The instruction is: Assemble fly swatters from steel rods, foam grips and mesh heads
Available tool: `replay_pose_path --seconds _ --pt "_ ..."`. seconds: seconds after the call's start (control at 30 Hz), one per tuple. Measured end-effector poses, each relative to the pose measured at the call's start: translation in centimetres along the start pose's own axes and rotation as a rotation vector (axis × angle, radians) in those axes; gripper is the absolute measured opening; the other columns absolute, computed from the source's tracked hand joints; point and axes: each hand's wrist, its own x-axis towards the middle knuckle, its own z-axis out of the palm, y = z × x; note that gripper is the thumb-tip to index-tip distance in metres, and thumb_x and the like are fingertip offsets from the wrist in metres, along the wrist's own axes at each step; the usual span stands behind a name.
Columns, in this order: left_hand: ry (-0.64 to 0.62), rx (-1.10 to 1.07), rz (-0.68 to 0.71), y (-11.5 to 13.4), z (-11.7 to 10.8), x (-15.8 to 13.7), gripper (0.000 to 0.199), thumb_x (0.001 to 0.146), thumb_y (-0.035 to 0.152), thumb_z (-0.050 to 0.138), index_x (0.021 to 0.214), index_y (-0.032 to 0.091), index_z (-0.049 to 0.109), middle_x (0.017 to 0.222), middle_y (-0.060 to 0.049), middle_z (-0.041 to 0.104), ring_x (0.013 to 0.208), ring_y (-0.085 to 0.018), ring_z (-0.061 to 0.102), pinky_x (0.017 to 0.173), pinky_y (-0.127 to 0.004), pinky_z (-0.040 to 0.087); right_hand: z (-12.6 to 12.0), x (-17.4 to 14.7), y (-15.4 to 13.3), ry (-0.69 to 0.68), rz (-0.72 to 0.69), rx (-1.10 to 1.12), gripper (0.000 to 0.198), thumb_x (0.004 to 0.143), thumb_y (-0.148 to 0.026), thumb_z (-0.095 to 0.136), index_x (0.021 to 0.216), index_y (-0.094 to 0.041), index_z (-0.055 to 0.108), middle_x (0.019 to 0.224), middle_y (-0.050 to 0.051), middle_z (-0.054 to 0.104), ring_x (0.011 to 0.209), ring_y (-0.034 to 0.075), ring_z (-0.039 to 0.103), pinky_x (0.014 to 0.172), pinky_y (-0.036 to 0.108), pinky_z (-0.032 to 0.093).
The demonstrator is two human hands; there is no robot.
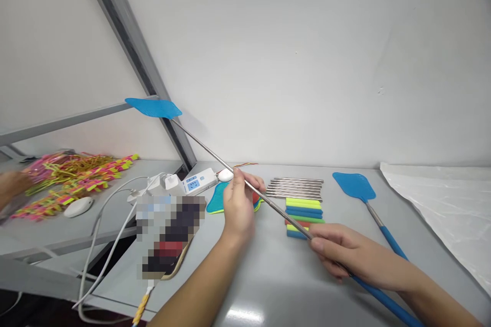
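A fly swatter with a blue mesh head [153, 108] and a thin extended metal rod [286, 214] slants across the view above the table. My left hand [240, 202] is closed around the middle of the rod. Lower down, my right hand [356, 255] grips it near the blue handle [387, 306]. Beneath the rod lie a row of metal rods [295, 187] and a stack of coloured handle sleeves [304, 212]. Teal and other coloured swatter heads [218, 198] are partly hidden behind my left hand. A second blue fly swatter [355, 186] rests to the right.
A phone [178, 235], partly pixelated, lies at left near a power strip [201, 182] and white cables [111, 225]. Beyond a grey metal frame [130, 36], another person's blurred hand [11, 186] is beside colourful cords [88, 173]. White sheeting [448, 199] covers the right side.
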Motion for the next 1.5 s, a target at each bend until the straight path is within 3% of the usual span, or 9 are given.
replay_pose_path --seconds 0.3,0.53,0.73,0.9,1.03,1.1,1.2,1.33,1.5 --pt "0.204 -0.106 0.118 1.4 -1.7 2.9 0.043 0.091 0.046 0.05 0.06 0.017 0.048 0.058 0.002 0.043 0.056 -0.011 0.047 0.058 -0.025 0.042 -0.8 -1.0 0.1 -0.047 0.067 -0.165 0.042 0.096 -0.052 0.036 0.069 -0.021 0.037 0.059 -0.005 0.042 0.058 0.01 0.034 0.058 0.023 0.03" --pt "0.13 -0.099 0.11 1.5 -1.3 2.6 0.041 0.092 0.044 0.049 0.061 0.017 0.05 0.059 0.001 0.045 0.058 -0.011 0.048 0.06 -0.026 0.043 -1.1 -4.2 1.6 0.1 0.191 -0.312 0.037 0.094 -0.051 0.04 0.073 -0.022 0.045 0.073 -0.002 0.051 0.072 0.014 0.047 0.069 0.022 0.038" --pt "0.001 -0.057 0.096 1.1 0.3 2.4 0.044 0.092 0.046 0.047 0.06 0.017 0.053 0.057 0.0 0.047 0.059 -0.012 0.05 0.059 -0.025 0.041 -0.5 -7.7 3.9 0.306 0.209 -0.307 0.034 0.093 -0.049 0.042 0.075 -0.022 0.051 0.071 -0.001 0.053 0.066 0.014 0.049 0.067 0.023 0.042" --pt "-0.092 -0.056 -0.06 -0.5 2.3 0.8 0.042 0.092 0.052 0.044 0.073 0.017 0.059 0.07 -0.003 0.057 0.069 -0.014 0.054 0.066 -0.026 0.043 -0.7 -8.6 4.0 0.455 0.167 -0.383 0.035 0.095 -0.049 0.039 0.075 -0.022 0.048 0.069 -0.002 0.048 0.065 0.014 0.046 0.062 0.023 0.038" --pt "-0.472 0.112 -0.214 -1.9 4.7 -3.3 0.044 0.093 0.053 0.04 0.083 0.017 0.063 0.083 -0.006 0.063 0.077 -0.015 0.055 0.073 -0.028 0.044 -0.3 -7.6 2.7 0.492 0.072 -0.449 0.035 0.097 -0.048 0.033 0.079 -0.022 0.048 0.07 -0.003 0.046 0.067 0.013 0.046 0.063 0.024 0.036" --pt "-0.559 0.123 -0.28 -2.1 6.0 -4.8 0.044 0.095 0.051 0.038 0.077 0.017 0.06 0.081 -0.006 0.064 0.078 -0.016 0.055 0.074 -0.029 0.043 0.0 -6.9 2.2 0.513 0.024 -0.445 0.035 0.098 -0.048 0.031 0.08 -0.022 0.047 0.069 -0.004 0.044 0.065 0.013 0.044 0.062 0.025 0.035" --pt "-0.399 -0.035 -0.247 -1.7 7.4 -5.2 0.044 0.094 0.051 0.04 0.066 0.018 0.048 0.067 -0.002 0.057 0.071 -0.014 0.054 0.073 -0.028 0.043 0.6 -6.0 2.0 0.541 -0.021 -0.435 0.035 0.098 -0.048 0.029 0.079 -0.022 0.043 0.068 -0.004 0.044 0.063 0.013 0.043 0.06 0.025 0.034" --pt "-0.171 -0.274 -0.26 0.1 8.5 -3.7 0.045 0.09 0.052 0.049 0.063 0.019 0.036 0.055 0.006 0.032 0.051 -0.009 0.039 0.06 -0.026 0.043 1.5 -5.8 1.7 0.597 0.004 -0.523 0.034 0.099 -0.048 0.025 0.079 -0.023 0.038 0.068 -0.004 0.048 0.061 0.013 0.043 0.057 0.026 0.03" --pt "-0.138 -0.405 -0.235 2.2 10.0 -2.6 0.042 0.092 0.045 0.05 0.063 0.019 0.032 0.055 0.008 0.021 0.045 -0.006 0.026 0.053 -0.024 0.041 1.7 -6.6 0.8 0.637 -0.009 -0.582 0.035 0.099 -0.048 0.023 0.078 -0.023 0.035 0.066 -0.004 0.048 0.058 0.014 0.043 0.054 0.026 0.027"
